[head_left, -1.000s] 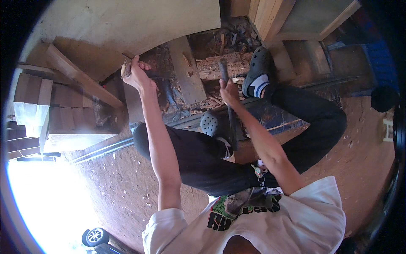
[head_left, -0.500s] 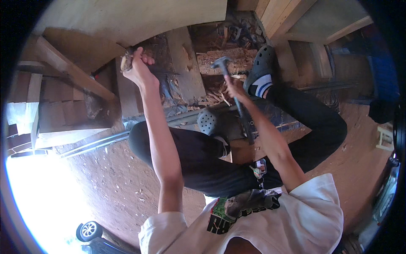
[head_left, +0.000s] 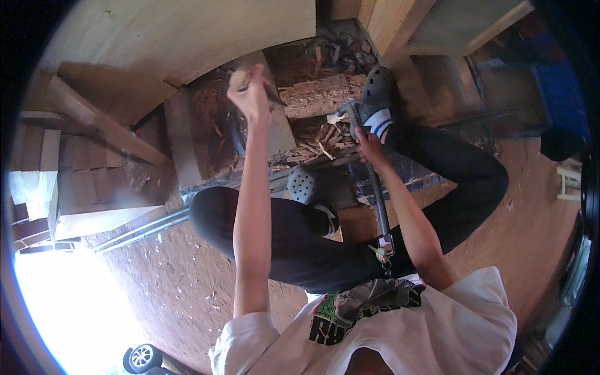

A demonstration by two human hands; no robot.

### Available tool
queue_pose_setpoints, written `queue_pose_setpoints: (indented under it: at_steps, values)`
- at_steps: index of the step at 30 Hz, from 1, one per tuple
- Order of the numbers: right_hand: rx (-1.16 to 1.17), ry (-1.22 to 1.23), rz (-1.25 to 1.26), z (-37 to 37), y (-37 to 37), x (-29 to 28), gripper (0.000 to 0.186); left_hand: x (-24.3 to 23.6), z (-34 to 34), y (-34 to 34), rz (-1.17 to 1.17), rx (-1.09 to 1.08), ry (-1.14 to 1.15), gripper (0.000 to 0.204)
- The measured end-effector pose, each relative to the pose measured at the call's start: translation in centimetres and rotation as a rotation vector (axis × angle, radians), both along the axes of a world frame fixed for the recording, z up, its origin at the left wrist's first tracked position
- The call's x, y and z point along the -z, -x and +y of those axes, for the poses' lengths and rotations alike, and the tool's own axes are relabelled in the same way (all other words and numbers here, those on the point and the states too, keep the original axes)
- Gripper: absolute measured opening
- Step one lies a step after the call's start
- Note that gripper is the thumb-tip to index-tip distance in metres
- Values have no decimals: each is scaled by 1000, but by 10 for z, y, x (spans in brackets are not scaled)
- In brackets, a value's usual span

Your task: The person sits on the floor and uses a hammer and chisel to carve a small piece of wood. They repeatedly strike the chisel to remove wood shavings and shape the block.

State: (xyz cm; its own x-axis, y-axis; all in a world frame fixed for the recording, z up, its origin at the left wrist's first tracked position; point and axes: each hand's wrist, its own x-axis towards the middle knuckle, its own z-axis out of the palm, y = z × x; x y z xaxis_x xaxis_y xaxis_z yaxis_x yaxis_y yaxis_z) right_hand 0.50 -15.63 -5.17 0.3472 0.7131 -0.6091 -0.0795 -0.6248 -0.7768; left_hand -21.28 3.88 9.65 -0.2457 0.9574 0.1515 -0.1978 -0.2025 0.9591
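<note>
My left hand (head_left: 252,103) is raised over the planks at the far middle, fingers closed round what looks like a chisel (head_left: 239,79). Its tan rounded end shows at the left of the fist, and a dark blade, smeared by motion, sticks out to the right. My right hand (head_left: 370,149) grips a hammer (head_left: 380,203) high on the shaft, just below the head. The hammer's head is beside my right ankle, and its dark shaft points back toward my waist. Between and beyond my hands lies a rough, chipped piece of wood (head_left: 322,97).
Wood chips (head_left: 322,139) litter the ground before the rough wood. A flat plank (head_left: 281,134) runs beside it. My clogs (head_left: 302,185) stand close by. A large board (head_left: 181,37) overhangs the far left, and a wooden post (head_left: 397,25) rises at the far right. Metal pipes (head_left: 140,230) lie at left.
My left hand has swung to the right with the chisel, nearer the rough wood. My right hand has drawn back toward me and right, bringing the hammer's head down beside my ankle.
</note>
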Motion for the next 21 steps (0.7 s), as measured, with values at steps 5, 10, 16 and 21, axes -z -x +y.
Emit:
queue_pose_setpoints:
  at_steps: [5, 10, 16, 21]
  values:
    - [156, -128, 131, -11, -37, -51, 44, 41, 12, -69, 102, 225, 124, 26]
    - [216, -25, 112, -9, -42, -79, 45, 77, 26, -129, 108, 351, 193, 32]
    - [381, -40, 287, -15, -12, -66, 44, 108, 42, -169, 178, 371, 95, 36]
    - [303, -23, 217, -12, -6, -62, 45, 113, 46, -170, 219, 447, 81, 32]
